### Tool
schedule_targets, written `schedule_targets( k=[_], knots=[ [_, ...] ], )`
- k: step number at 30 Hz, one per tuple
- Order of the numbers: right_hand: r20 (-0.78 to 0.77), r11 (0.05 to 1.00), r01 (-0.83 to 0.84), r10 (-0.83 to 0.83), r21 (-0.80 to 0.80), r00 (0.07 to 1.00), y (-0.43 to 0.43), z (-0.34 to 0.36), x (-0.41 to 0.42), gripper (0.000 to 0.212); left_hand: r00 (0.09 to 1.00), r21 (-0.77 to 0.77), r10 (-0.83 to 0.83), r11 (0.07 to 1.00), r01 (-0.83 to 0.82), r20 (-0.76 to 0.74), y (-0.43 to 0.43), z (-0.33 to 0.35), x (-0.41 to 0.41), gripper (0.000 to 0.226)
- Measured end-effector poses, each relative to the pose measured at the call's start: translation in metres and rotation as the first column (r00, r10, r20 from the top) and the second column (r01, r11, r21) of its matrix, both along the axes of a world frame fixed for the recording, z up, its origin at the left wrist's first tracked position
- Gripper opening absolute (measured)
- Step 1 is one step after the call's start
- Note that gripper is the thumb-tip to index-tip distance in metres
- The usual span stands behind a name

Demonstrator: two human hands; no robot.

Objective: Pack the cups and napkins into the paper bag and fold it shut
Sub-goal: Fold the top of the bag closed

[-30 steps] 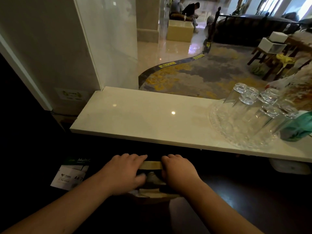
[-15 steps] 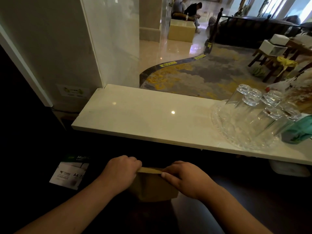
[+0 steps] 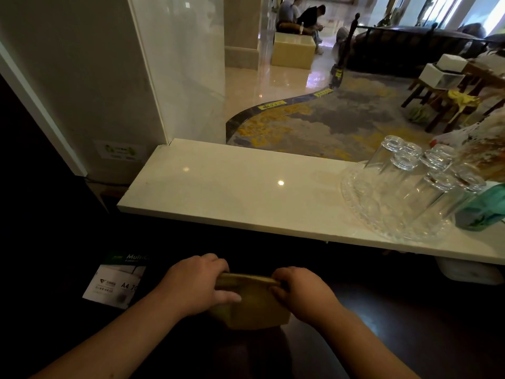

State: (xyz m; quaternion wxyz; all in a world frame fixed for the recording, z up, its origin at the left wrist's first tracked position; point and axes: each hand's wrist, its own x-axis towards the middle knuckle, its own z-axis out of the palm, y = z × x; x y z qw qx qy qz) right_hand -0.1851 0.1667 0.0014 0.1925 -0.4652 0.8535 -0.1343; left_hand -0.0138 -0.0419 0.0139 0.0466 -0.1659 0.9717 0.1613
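A brown paper bag (image 3: 255,310) stands on the dark lower counter, below the white marble shelf. Its top is folded over flat, so whatever is inside is hidden. My left hand (image 3: 195,287) grips the left end of the fold, thumb lying across the bag's front. My right hand (image 3: 303,292) pinches the right end of the fold. No cups or napkins for packing show outside the bag.
The white marble shelf (image 3: 232,192) runs across just beyond the bag. On its right end a glass tray (image 3: 363,212) holds several upturned drinking glasses (image 3: 404,170), beside a green pack (image 3: 483,206). An A4 paper ream (image 3: 116,280) lies left of my hands.
One second ago the bag's mouth was open between my hands. The top has since been folded down flat, and both hands now press along the fold's ends.
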Motion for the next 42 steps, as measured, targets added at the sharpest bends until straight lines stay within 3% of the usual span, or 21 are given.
schedule_targets(
  k=[1, 5, 15, 20, 27, 33, 42],
  knots=[
    [-0.024, 1.0, 0.013, -0.013, 0.008, 1.0, 0.0, -0.001, -0.001, 0.019, 1.0, 0.023, 0.019, 1.0, -0.019, 0.004, 0.0, 0.001, 0.0, 0.051],
    [-0.1, 1.0, 0.028, -0.028, 0.002, 0.995, 0.003, -0.003, -0.005, 0.02, 0.997, -0.116, 0.016, 0.993, -0.025, -0.082, -0.002, -0.003, -0.001, 0.019],
    [-0.071, 1.0, -0.012, 0.012, -0.012, 0.997, 0.006, 0.033, -0.008, 0.011, 0.988, -0.11, 0.043, 0.992, -0.061, -0.151, -0.013, 0.009, 0.007, 0.017],
    [-0.081, 0.998, -0.024, 0.02, -0.056, 0.997, -0.002, 0.112, -0.033, 0.023, 0.968, -0.114, 0.02, 0.992, -0.049, -0.249, -0.03, 0.08, -0.011, 0.015],
    [-0.204, 0.988, -0.038, 0.006, -0.151, 0.979, -0.015, 0.247, -0.074, 0.01, 0.914, -0.168, -0.071, 0.986, 0.003, -0.4, -0.054, 0.211, -0.054, 0.009],
    [-0.293, 0.978, 0.016, -0.077, -0.206, 0.953, -0.042, 0.295, -0.117, 0.01, 0.917, -0.135, -0.018, 0.99, -0.04, -0.399, -0.073, 0.267, -0.102, 0.007],
    [-0.363, 0.997, 0.076, -0.077, -0.018, 0.929, -0.084, 0.253, -0.161, 0.025, 0.971, -0.264, 0.011, 0.962, -0.075, -0.238, -0.089, 0.228, -0.161, 0.01]
  ],
)
